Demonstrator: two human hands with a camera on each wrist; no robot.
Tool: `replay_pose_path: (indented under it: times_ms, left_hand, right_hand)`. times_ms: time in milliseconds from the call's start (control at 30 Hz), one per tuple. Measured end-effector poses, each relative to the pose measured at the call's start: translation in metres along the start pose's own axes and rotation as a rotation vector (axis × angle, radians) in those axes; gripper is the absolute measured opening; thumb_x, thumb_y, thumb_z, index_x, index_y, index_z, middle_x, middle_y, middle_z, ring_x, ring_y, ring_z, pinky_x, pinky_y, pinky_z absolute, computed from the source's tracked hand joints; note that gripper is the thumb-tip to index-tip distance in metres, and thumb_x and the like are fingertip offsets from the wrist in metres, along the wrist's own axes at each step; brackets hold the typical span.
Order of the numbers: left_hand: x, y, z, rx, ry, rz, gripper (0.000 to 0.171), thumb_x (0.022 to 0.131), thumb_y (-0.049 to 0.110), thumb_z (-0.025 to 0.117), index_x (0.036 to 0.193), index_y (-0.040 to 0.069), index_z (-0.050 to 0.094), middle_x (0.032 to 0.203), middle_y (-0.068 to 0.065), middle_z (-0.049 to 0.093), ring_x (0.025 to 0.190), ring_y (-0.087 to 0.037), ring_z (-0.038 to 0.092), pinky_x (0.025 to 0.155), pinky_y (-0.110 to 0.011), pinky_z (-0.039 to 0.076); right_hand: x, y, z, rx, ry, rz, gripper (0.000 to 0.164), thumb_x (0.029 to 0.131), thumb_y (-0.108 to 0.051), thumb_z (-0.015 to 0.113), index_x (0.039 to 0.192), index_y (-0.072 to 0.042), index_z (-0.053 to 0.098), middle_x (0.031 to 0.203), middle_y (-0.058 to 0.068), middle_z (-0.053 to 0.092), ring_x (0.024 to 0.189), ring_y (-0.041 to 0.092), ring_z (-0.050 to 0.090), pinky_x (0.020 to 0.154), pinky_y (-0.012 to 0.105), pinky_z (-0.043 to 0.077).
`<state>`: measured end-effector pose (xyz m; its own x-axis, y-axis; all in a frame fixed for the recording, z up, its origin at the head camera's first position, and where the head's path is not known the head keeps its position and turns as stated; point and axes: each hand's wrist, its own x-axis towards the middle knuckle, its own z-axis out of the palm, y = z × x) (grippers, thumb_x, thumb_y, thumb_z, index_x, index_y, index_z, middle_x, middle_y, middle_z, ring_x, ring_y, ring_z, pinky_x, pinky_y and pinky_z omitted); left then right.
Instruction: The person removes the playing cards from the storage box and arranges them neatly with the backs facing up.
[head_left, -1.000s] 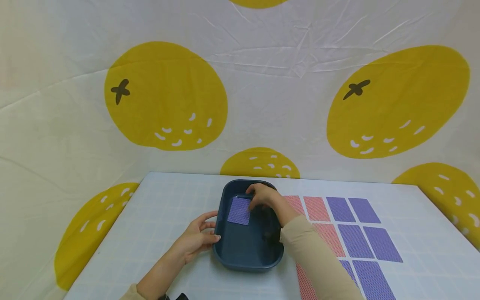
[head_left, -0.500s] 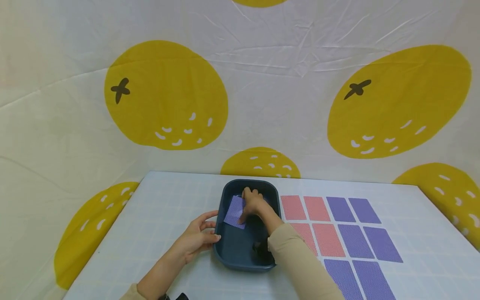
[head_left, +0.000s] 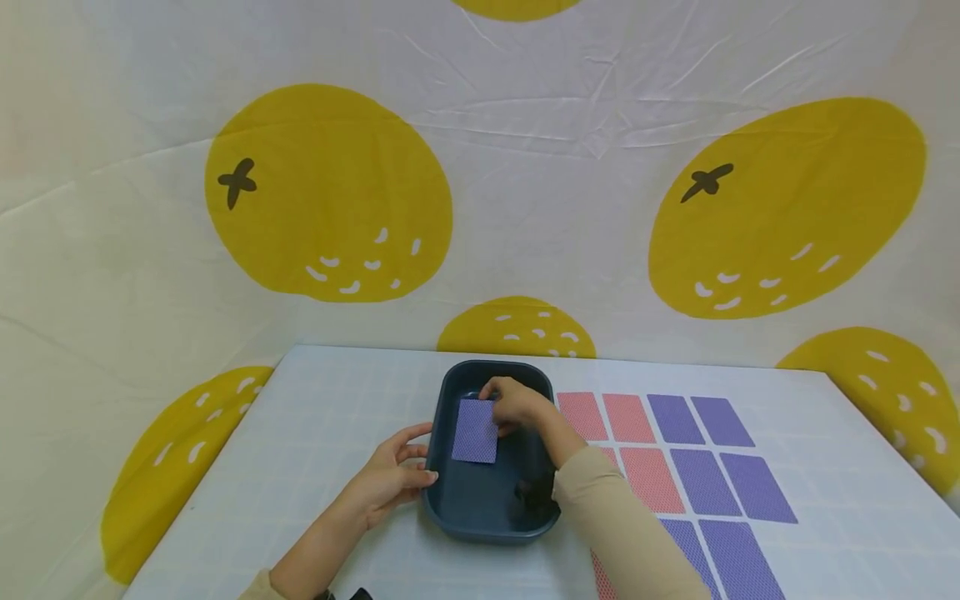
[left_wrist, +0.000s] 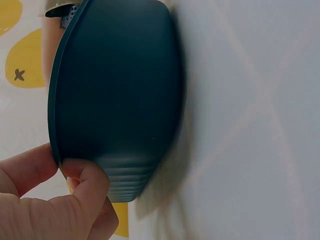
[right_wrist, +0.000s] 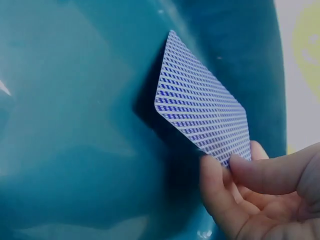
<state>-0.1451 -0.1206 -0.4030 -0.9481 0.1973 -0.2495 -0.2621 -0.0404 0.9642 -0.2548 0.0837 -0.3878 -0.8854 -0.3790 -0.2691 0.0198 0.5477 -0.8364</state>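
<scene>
A dark blue-green tray [head_left: 468,504] stands on the white table. At its left side my left hand [head_left: 390,479] grips the rim; in the left wrist view its thumb and fingers [left_wrist: 87,177] pinch the edge of the tray [left_wrist: 117,85]. Inside the tray, my right hand [head_left: 520,406] holds a blue-backed playing card [head_left: 474,432] by its right edge. The right wrist view shows the card [right_wrist: 200,100] tilted over the tray floor [right_wrist: 65,75], pinched between thumb [right_wrist: 272,175] and fingers. Its face side is hidden.
Right of the tray lie rows of playing cards, back up: red-backed ones [head_left: 627,417] nearer the tray and blue-backed ones [head_left: 722,421] farther right. My right sleeve [head_left: 626,521] covers part of them. Behind the table hangs a white cloth with yellow fruit prints [head_left: 330,192].
The right hand has shifted the playing card within the tray; it slanted half a second ago and now lies nearly in line with the tray's sides. The left hand keeps its hold.
</scene>
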Motion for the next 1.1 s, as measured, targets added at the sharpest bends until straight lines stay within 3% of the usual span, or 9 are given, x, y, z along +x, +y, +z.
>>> replay_pose_path:
  times_ms: [500, 833, 1100]
  left_hand:
    - [0.000, 0.000, -0.001, 0.006, -0.002, 0.007, 0.070, 0.078, -0.012, 0.063, 0.140, 0.001, 0.033, 0.102, -0.012, 0.048, 0.080, -0.018, 0.051, 0.065, -0.030, 0.047]
    - [-0.001, -0.002, -0.003, -0.007, -0.030, 0.005, 0.072, 0.078, -0.012, 0.063, 0.141, 0.001, 0.030, 0.103, -0.012, 0.048, 0.081, -0.018, 0.051, 0.067, -0.031, 0.048]
    - [0.001, -0.002, -0.003, -0.025, -0.048, 0.003, 0.073, 0.078, -0.011, 0.064, 0.141, 0.001, 0.030, 0.102, -0.011, 0.047, 0.081, -0.017, 0.050, 0.066, -0.029, 0.048]
  right_hand:
    - [-0.021, -0.009, -0.024, 0.143, -0.039, -0.061, 0.035, 0.082, 0.018, 0.050, 0.114, 0.003, 0.053, 0.088, 0.016, 0.052, 0.073, 0.023, 0.055, 0.063, 0.037, 0.054]
    - [-0.036, -0.001, -0.042, 0.221, -0.066, -0.073, 0.036, 0.085, 0.011, 0.054, 0.120, 0.005, 0.051, 0.088, 0.015, 0.050, 0.074, 0.023, 0.056, 0.066, 0.036, 0.054]
    - [-0.056, 0.009, -0.066, 0.194, -0.054, -0.095, 0.035, 0.087, 0.008, 0.052, 0.121, 0.003, 0.054, 0.085, 0.010, 0.040, 0.069, 0.020, 0.049, 0.061, 0.029, 0.052]
